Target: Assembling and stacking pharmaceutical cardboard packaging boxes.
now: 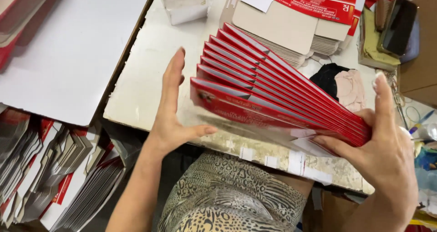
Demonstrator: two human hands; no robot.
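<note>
Right hand (387,150) pinches a fan of red cartons (268,93) at one end; left hand (170,109), fingers spread flat, braces the far end.

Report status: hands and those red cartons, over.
Right hand pinching fanned red flat cartons at one end. Left hand open, flat against the fan's other edge. Nothing blocking.

Fanned cartons (273,86) between hands, before flat stack (291,27) on table (141,77).

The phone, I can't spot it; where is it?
Head view, top right corner: the phone lies on a cloth pad at the table's far edge.
</note>
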